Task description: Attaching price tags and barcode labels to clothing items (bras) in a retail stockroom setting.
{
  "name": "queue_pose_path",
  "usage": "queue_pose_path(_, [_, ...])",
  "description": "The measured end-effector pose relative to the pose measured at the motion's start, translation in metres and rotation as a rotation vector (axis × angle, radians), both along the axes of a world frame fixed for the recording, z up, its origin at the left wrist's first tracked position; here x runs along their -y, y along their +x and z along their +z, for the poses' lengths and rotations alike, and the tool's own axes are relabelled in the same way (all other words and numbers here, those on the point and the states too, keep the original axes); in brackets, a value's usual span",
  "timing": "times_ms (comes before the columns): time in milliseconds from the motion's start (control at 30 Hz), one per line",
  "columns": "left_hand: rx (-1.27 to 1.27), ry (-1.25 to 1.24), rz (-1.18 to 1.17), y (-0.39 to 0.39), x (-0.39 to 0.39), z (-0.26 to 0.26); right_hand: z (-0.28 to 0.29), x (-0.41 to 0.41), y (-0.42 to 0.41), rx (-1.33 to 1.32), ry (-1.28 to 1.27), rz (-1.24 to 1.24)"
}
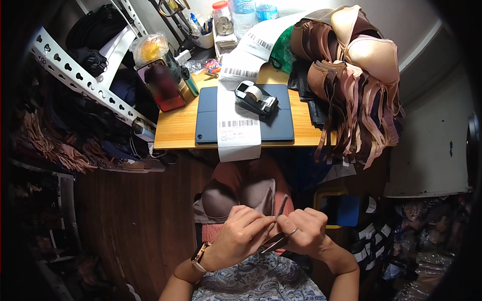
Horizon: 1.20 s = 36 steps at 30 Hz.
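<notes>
A greyish-mauve padded bra [257, 195] lies across my lap, cups facing up. My left hand [244, 229], with a watch on its wrist, pinches a narrow strap [283, 205] whose end sticks up between my two hands. My right hand [307, 227] is closed around a pair of small metal scissors [274, 242]; their blades point down toward my lap, and the handles are mostly hidden by my fingers. The fingertips of both hands nearly meet at the strap. Whether the blades touch the fabric cannot be seen.
Ahead stands a wooden table [173, 129] with a blue tablet case [207, 113], a tape dispenser [257, 98] and a strip of printed labels [239, 141] hanging over its edge. Several bras [371, 56] are piled at the right. A phone [162, 84] leans left, near a metal shelf [79, 75].
</notes>
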State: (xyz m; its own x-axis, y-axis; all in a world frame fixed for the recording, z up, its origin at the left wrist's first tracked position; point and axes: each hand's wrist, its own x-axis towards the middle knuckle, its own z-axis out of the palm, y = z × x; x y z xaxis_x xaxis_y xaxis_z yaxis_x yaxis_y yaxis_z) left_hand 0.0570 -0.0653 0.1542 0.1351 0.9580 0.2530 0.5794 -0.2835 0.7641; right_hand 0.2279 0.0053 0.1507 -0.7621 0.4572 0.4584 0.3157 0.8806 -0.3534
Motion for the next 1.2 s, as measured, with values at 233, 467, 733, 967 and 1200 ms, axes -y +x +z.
queue_pose_path(233, [0.325,-0.148,-0.024,-0.001,-0.002,-0.002,-0.001,0.003,0.002,-0.392,-0.818,-0.091])
queue_pose_path(467, [0.422,-0.179,0.055,-0.002,0.002,-0.007,-0.005,0.004,0.011,-0.329,-0.715,-0.066])
queue_pose_path(733, [0.530,-0.260,0.095,-0.002,0.004,-0.007,-0.009,0.007,0.016,-0.068,-0.229,-0.097])
queue_pose_path(967, [0.484,-0.220,0.100,-0.002,0.004,-0.008,-0.003,0.004,0.016,0.019,-0.183,-0.106])
queue_pose_path(1200, [0.570,-0.235,0.112,-0.001,0.003,-0.007,-0.018,0.009,0.017,-0.434,-0.733,-0.249])
